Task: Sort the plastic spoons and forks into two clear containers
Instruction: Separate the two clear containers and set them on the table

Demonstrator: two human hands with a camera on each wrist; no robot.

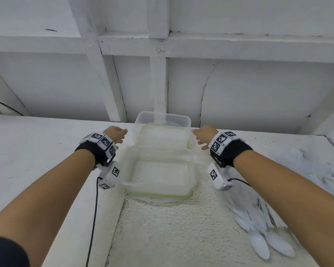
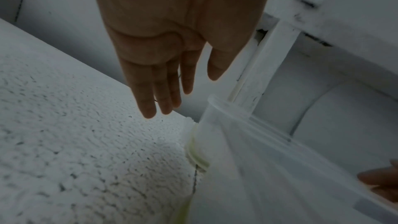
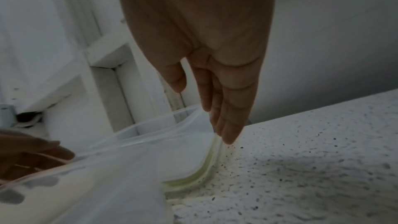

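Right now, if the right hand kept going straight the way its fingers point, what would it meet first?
Most likely the far clear container: the right hand has straight fingers aimed at that container's right corner, where it meets the fleecy mat. Contact itself is unclear.

containers [image 1: 162, 151] centre (one behind other), cutlery [image 1: 258, 224] right

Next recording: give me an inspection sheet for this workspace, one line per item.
Surface: white fleecy cloth over a white ledge.
Job's things: far clear plastic container and near clear plastic container, touching; contents of both nothing seen. Pile of white plastic spoons and forks lies on the cloth, right of them.
Clutter: nothing seen.
Hands: left hand and right hand flank the far container, fingers straight, holding nothing.
Cables: black cable hangs from the left wrist camera.
Surroundings: white painted wooden wall.
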